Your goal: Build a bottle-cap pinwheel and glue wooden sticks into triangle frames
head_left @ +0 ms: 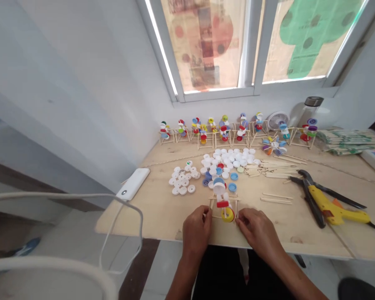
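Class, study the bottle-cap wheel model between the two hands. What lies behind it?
Behind the bottle-cap wheel model lie loose white caps and some blue caps. Its upper caps cover part of the pile, so whatever sits directly behind them cannot be seen.

Wheel model (223, 204), pale stick frame (237, 203), white, blue, red and yellow caps (227, 215), upright on the table (162, 221)

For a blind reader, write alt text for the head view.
The left hand and right hand hold a stick-and-cap model on a table. Loose bottle caps and sticks lie beyond; pliers and a glue gun to the right; similar models line up below a window.
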The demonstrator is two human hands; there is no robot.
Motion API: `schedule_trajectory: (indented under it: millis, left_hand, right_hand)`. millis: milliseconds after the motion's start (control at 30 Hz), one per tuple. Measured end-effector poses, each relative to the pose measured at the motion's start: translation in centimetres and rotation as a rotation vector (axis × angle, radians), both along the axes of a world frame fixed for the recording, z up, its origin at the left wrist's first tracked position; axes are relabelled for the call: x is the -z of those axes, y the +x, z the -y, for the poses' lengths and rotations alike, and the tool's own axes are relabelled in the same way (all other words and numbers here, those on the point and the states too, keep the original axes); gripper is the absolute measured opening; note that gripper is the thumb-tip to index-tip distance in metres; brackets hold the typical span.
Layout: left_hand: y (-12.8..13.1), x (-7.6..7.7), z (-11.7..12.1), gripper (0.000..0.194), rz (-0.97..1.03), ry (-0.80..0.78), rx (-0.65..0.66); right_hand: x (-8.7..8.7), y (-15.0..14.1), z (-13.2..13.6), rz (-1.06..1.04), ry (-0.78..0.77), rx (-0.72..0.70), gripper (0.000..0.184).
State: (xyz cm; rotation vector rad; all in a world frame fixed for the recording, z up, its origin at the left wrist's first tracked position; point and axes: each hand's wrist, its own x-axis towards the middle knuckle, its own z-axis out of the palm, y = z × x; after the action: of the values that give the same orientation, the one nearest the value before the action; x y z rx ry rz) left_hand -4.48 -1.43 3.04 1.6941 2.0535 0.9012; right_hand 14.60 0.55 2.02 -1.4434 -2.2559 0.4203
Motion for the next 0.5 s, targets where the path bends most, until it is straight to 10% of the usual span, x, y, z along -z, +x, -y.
schedule_trajectory:
  millis: [500]
  left_hand:
    - [-3.4,-2.3,-3.2,0.027,-0.059,0.122,-0.105]
  right_hand:
    - [-2.8,-3.9,-5.3,-0.069,0.073,-0.082,0.02]
